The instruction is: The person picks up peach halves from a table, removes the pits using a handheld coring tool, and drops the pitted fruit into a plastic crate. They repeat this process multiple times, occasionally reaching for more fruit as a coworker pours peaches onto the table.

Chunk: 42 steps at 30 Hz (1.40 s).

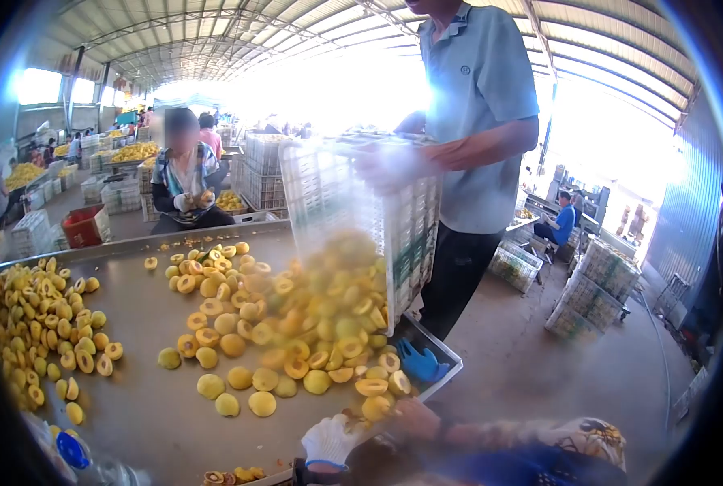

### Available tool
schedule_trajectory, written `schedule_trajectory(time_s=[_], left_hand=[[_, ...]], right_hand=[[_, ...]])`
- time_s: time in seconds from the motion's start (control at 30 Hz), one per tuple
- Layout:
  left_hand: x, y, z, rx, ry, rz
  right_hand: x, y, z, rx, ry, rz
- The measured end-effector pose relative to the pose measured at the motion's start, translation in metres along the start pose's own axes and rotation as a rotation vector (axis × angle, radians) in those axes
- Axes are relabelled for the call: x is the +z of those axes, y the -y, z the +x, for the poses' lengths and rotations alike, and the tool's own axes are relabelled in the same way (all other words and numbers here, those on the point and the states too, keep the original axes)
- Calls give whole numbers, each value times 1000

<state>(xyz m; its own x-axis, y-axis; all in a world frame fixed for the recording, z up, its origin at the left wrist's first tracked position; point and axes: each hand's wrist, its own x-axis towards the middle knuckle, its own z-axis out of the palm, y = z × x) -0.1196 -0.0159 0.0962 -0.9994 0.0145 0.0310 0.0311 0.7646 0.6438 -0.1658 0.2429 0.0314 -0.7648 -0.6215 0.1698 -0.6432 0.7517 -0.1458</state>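
Observation:
My left hand [329, 442], in a white knit glove with a blue cuff edge, is at the metal table's near edge. Its fingers look curled; what they hold, if anything, is hidden. Beside it, my right hand [417, 419] is smeared by motion and close to halved yellow peaches [375, 387]. Across the table a person [483, 105] in a light blue shirt tips a white plastic crate [414, 243], and peach halves [329, 283] pour out, blurred, onto the metal table [151, 397]. A blue glove [421, 361] lies at the table's right corner.
Another peach pile [41, 324] covers the table's left side. A bottle with a blue cap [73, 449] stands at the lower left. Opposite sits a gloved person [187, 178]. Stacked crates [592, 283] stand on the floor to the right, and a red crate [86, 227] at the left.

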Motion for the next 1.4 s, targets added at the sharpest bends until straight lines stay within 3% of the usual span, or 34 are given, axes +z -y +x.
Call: schedule_trajectory(time_s=[0.2,0.23,0.43,0.53,0.63,0.83,0.93,1.03,1.13,1.4], left_hand=[[29,5,2,-1,21,70],[38,8,0,-3,37,101],[48,8,-8,68,58,119],[53,12,-11,63,100,142],[52,13,-12,54,118,159],[55,13,-14,35,133,186],[55,12,-14,35,124,197],[57,14,-14,44,104,217],[63,18,-12,61,84,220],[60,16,-14,49,88,214]], right_hand=[[-14,16,2,48,-80,54],[-19,31,0,40,-321,133],[-21,24,10,110,-23,71],[-20,24,7,-12,-242,35],[-28,28,8,83,26,28],[-17,22,8,145,60,-7],[-20,28,3,140,-54,17],[-9,15,6,119,80,-78],[-8,17,3,128,-26,-14],[-35,42,9,92,54,-83]])
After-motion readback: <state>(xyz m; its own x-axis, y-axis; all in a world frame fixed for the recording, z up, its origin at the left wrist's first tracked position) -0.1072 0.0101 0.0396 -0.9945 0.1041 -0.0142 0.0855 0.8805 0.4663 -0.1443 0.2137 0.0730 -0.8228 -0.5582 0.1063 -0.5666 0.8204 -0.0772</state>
